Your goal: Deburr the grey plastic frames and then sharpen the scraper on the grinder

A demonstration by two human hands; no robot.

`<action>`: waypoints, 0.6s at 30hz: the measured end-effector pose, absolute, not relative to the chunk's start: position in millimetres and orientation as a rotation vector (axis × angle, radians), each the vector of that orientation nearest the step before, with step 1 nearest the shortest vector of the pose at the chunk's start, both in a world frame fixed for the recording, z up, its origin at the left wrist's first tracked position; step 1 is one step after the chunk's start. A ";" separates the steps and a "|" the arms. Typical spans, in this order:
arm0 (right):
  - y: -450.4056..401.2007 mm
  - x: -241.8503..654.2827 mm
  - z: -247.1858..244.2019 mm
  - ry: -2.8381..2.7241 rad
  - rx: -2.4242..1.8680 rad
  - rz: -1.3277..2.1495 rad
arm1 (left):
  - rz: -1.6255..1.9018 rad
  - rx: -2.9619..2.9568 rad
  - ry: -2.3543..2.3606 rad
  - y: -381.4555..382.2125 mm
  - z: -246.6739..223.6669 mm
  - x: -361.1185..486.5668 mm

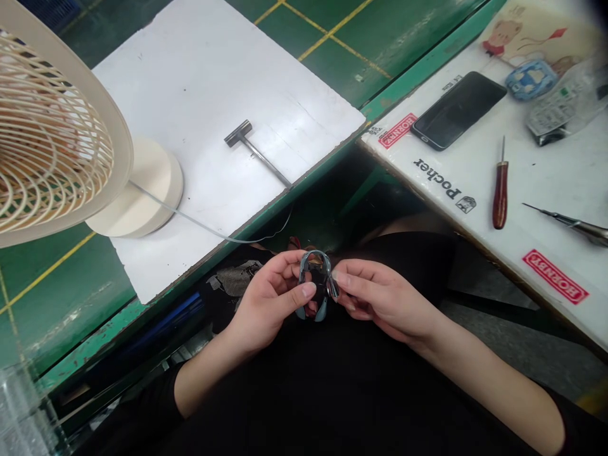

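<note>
A large green table (pixel 327 31) with yellow lines extends behind, and on it lies a wide white sheet (pixel 204 69). At the right there is a white surface (pixel 546 177), which bears red and black printing. On the sheet stands a cream-coloured round fan (pixel 52 139). The left hand (pixel 268 297) and the right hand (pixel 384 294) meet above the black-clothed lap. Near the fan rests a T-shaped metal hammer (pixel 260 156). The printed surface carries a black flat phone (pixel 459 111), a clear plastic bag (pixel 560 104), a screwdriver with red-brown handle (pixel 500 190) and a thin, pointed metal tool (pixel 574 223). The smallest is a grey-blue arched part (pixel 322 308), situated between the hands. The left hand grasps it, thumb in front; the right hand pinches its right side, where something dark shines, but I cannot tell if this is separate.
</note>
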State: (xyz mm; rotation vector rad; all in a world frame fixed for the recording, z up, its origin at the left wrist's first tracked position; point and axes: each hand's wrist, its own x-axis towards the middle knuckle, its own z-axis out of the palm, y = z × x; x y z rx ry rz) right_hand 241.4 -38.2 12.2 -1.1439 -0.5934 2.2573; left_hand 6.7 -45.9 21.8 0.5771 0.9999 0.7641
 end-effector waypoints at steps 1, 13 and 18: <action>-38.4 241.2 12.7 -0.594 -1.144 2.262 | 0.773 0.582 1.005 -45.9 21.3 6.5; -38.8 240.1 10.2 -0.695 -1.203 2.166 | 0.814 0.558 0.944 -46.4 17.9 6.3; -40.0 240.1 7.7 -0.681 -1.209 2.180 | 0.811 0.510 0.951 -45.0 19.1 7.4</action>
